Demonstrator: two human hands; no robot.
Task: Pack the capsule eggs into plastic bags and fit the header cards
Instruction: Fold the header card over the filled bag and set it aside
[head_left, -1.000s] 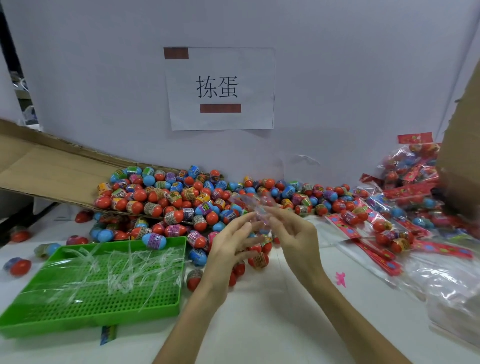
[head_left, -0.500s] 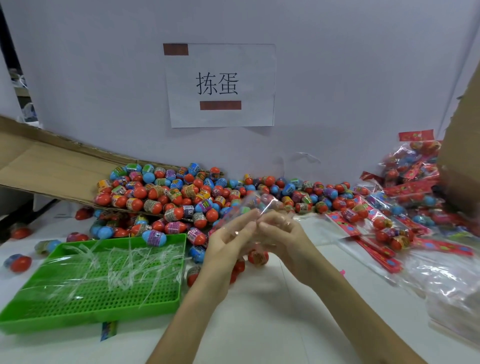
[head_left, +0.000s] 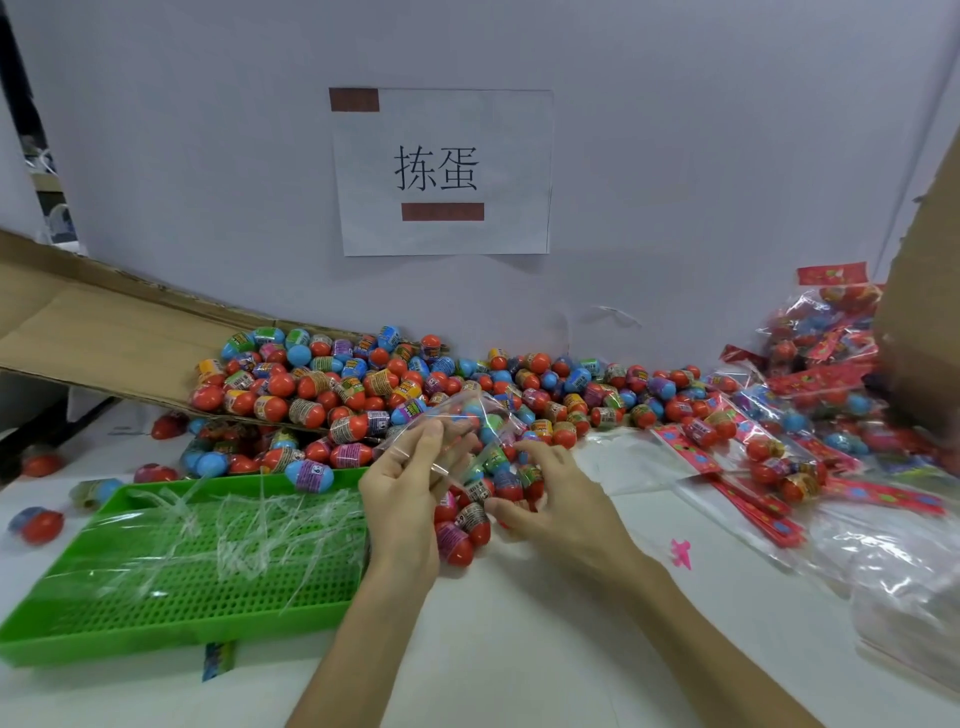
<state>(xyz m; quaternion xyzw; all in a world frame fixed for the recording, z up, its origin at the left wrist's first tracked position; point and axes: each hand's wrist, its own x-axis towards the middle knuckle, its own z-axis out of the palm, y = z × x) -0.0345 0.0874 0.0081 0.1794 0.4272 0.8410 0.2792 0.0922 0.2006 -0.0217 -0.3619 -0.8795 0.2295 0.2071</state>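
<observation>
The left hand (head_left: 410, 483) pinches a clear bag (head_left: 457, 415) by its edge between thumb and fingers and lifts it off the table (head_left: 519, 649), mouth tipped towards 3 o'clock. The right hand (head_left: 558, 499) is curled over a small cluster of eggs (head_left: 506, 486) just beside that mouth and, as far as I can see, has its fingers round them. The bag looks empty or nearly so, though the film is too clear to be sure. To my eye the job now is loading. I'd keep the mouth pulled wide with the left fingers, feed the eggs in narrow end first, and let them drop to the bottom so the top stays flat for a card. Loose eggs lying right under the wrists could roll or get knocked. The main pile (head_left: 363, 384) runs from 10 to 1 o'clock, spilling off a cardboard flap (head_left: 104, 332). At 8 o'clock is a green tray (head_left: 156, 636) littered with film strips (head_left: 234, 519). At 3 o'clock lie red header cards (head_left: 753, 506), with packed bags (head_left: 810, 395) heaped at 2 and spare bags (head_left: 893, 582) at 4.
</observation>
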